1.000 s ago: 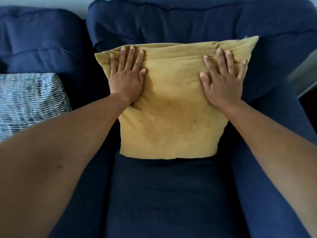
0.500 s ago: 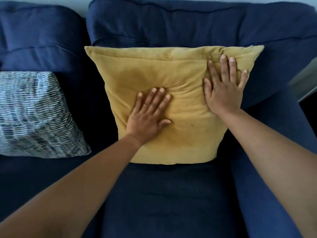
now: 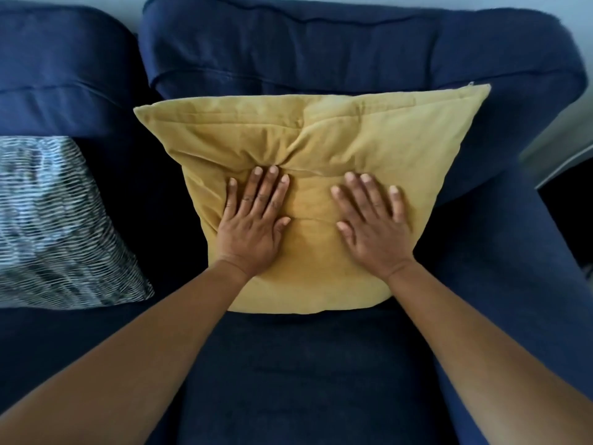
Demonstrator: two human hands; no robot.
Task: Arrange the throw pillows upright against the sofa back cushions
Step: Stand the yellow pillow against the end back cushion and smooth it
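Note:
A mustard-yellow throw pillow (image 3: 321,130) stands upright against the navy back cushion (image 3: 321,49) at the sofa's right end. My left hand (image 3: 253,223) lies flat on the pillow's middle left, fingers spread, holding nothing. My right hand (image 3: 372,223) presses flat on its middle right in the same way. The fabric is dented and creased between and above my fingertips. A second pillow with a black-and-white striped pattern (image 3: 54,226) leans against the left back cushion (image 3: 61,69), partly cut off by the frame's left edge.
The navy seat cushion (image 3: 305,374) stretches in front of the yellow pillow. The sofa's padded right armrest (image 3: 519,284) runs along the right side. Beyond it lie a pale wall and a dark strip of floor (image 3: 571,220).
Both hands slid from the pillow's top corners down to its middle, the left first, then the right. The pillow's centre now shows a pressed dent.

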